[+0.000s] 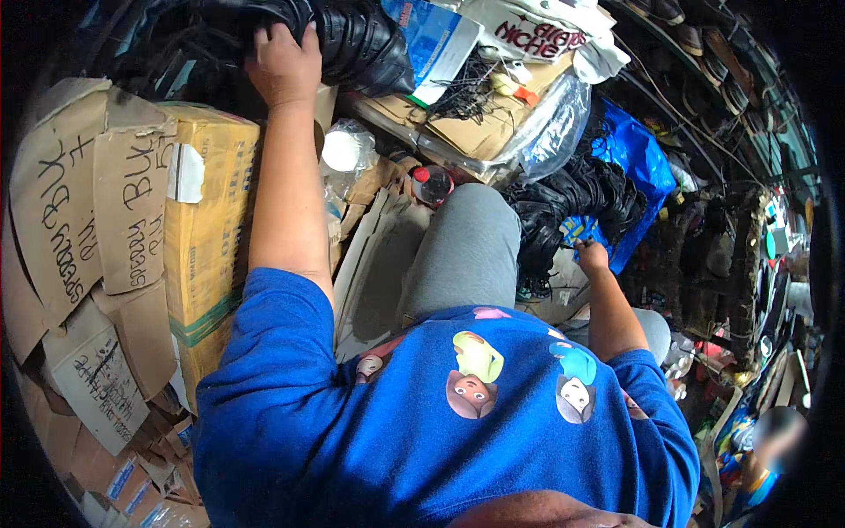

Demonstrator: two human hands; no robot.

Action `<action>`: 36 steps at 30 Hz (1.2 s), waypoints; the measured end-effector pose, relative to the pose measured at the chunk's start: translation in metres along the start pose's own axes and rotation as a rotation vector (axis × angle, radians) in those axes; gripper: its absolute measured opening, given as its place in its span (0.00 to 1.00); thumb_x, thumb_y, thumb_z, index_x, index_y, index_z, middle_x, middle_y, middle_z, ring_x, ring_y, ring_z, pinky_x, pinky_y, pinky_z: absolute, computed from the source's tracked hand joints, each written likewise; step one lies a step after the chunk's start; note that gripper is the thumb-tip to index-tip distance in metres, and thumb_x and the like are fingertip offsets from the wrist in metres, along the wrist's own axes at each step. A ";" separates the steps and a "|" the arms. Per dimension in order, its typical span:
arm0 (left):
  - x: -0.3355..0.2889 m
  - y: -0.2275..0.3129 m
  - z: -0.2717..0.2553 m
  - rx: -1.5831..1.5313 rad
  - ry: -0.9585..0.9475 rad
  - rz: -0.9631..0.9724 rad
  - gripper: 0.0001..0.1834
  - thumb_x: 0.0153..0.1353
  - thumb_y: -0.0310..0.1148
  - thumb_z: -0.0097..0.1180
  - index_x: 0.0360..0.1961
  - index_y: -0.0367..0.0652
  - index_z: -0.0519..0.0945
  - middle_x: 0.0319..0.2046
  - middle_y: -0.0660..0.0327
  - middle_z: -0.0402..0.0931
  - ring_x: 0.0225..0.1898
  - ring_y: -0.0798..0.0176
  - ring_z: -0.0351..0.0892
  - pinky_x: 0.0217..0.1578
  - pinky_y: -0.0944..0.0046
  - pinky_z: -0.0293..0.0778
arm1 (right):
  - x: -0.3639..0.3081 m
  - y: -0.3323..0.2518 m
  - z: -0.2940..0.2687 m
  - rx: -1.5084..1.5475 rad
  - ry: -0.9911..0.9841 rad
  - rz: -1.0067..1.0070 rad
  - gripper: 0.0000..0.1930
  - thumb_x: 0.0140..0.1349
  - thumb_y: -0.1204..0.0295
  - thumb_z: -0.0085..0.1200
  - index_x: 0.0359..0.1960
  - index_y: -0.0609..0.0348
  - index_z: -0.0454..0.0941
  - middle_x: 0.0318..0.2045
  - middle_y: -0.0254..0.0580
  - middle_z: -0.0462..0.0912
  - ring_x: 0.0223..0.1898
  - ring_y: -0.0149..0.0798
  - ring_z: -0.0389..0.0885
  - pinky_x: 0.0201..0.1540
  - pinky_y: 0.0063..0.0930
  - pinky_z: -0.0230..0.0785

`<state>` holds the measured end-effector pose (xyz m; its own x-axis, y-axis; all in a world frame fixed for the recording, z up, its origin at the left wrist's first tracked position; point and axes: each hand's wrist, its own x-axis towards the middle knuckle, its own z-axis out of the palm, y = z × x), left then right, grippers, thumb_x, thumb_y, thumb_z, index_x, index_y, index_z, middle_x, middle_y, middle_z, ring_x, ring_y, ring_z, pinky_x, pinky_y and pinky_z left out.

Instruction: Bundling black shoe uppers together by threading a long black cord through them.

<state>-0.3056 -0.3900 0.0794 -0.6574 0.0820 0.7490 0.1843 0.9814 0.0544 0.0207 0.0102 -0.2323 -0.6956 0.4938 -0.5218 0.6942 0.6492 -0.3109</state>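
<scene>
At the far left, my left hand [283, 66] reaches onto a long row of glossy black nested pieces [361, 44] that look like shoe uppers. Its fingers bend over the dark material at the row's left end, with the thumb on the side nearest the row. My right hand [592, 255] is low beside my right knee, its fingers drawn together. Whatever they hold is too small to make out. Just beyond it lies a second bunch of black shoe uppers [572, 204], with a blue and yellow printed piece [579, 231] at the fingertips.
Marked cardboard flaps [75, 194] and a taped yellow-brown carton [207, 220] stand on the left. Ahead are a blue-and-white packet [433, 44], tangled black cords [466, 92] and a bottle with a red cap [431, 185]. A blue plastic sheet [647, 158] lies right; shoes [717, 66] line the far right.
</scene>
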 end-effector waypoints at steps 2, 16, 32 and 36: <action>-0.001 0.002 0.002 0.032 0.042 0.109 0.20 0.51 0.48 0.52 0.30 0.38 0.75 0.39 0.47 0.70 0.40 0.44 0.70 0.43 0.46 0.62 | -0.005 0.001 -0.002 -0.063 0.017 0.016 0.21 0.54 0.54 0.48 0.35 0.61 0.77 0.35 0.59 0.77 0.40 0.55 0.75 0.43 0.40 0.66; 0.055 0.053 -0.103 0.267 -0.191 0.128 0.17 0.55 0.41 0.49 0.45 0.46 0.73 0.39 0.53 0.76 0.43 0.51 0.74 0.45 0.51 0.66 | 0.015 0.042 0.033 0.150 0.130 -0.017 0.10 0.48 0.67 0.56 0.30 0.58 0.79 0.18 0.39 0.78 0.20 0.34 0.76 0.25 0.27 0.67; -0.232 0.346 -0.085 -1.687 -1.598 -0.375 0.09 0.52 0.28 0.54 0.35 0.38 0.74 0.29 0.65 0.75 0.28 0.72 0.74 0.31 0.71 0.71 | 0.050 0.148 0.075 0.529 -0.102 0.363 0.09 0.50 0.75 0.49 0.35 0.55 0.75 0.32 0.39 0.79 0.30 0.38 0.79 0.31 0.32 0.73; -0.320 0.317 0.016 -1.062 -1.321 -0.652 0.12 0.44 0.32 0.57 0.28 0.34 0.76 0.26 0.58 0.77 0.26 0.64 0.76 0.29 0.64 0.70 | -0.017 0.034 0.029 1.692 -0.274 0.500 0.09 0.53 0.73 0.51 0.37 0.53 0.75 0.35 0.35 0.78 0.37 0.34 0.77 0.36 0.28 0.72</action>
<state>-0.0484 -0.1024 -0.1540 -0.7926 0.3605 -0.4918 -0.3225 0.4367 0.8398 0.0615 0.0070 -0.2564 -0.4548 0.2230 -0.8622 0.3469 -0.8473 -0.4022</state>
